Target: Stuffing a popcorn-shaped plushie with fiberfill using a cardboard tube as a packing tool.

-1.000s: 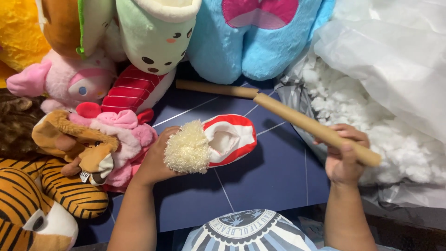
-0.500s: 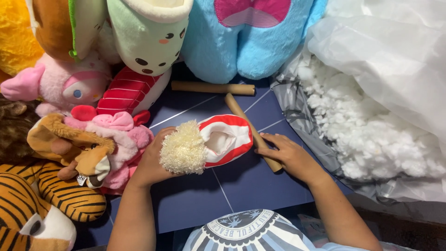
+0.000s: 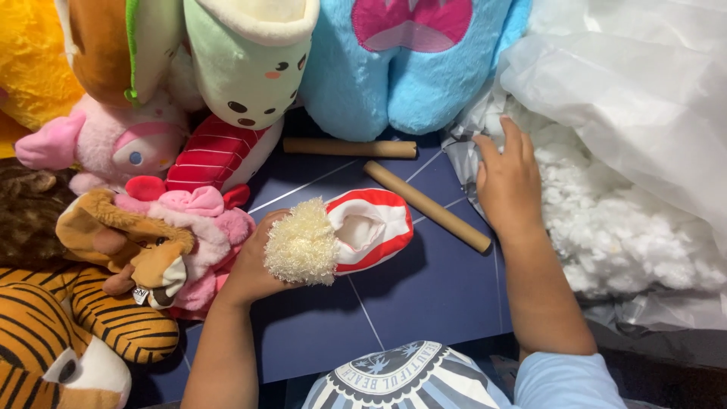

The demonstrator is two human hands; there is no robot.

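My left hand (image 3: pixel 254 261) grips a small unstuffed plush piece (image 3: pixel 341 235) with a cream fuzzy patch and a red-and-white open pouch facing up. My right hand (image 3: pixel 509 178) rests with fingers spread on loose white stuffing (image 3: pixel 613 235) inside a clear plastic bag (image 3: pixel 636 91) at the right. It holds nothing that I can see. A long brown wooden stick (image 3: pixel 428 206) lies on the dark blue mat (image 3: pixel 424 295) between the two hands. A second, shorter stick (image 3: pixel 350 148) lies behind it.
Plush toys crowd the left and back: a tiger (image 3: pixel 68 333), a brown dog (image 3: pixel 125 242), a pink toy (image 3: pixel 113 148), a pale green cup-shaped toy (image 3: pixel 246 60), a red striped piece (image 3: pixel 208 155) and a large blue plush (image 3: pixel 409 68).
My right hand set the long stick down on the mat and moved right to the stuffing in the bag. My left hand kept hold of the plush piece.
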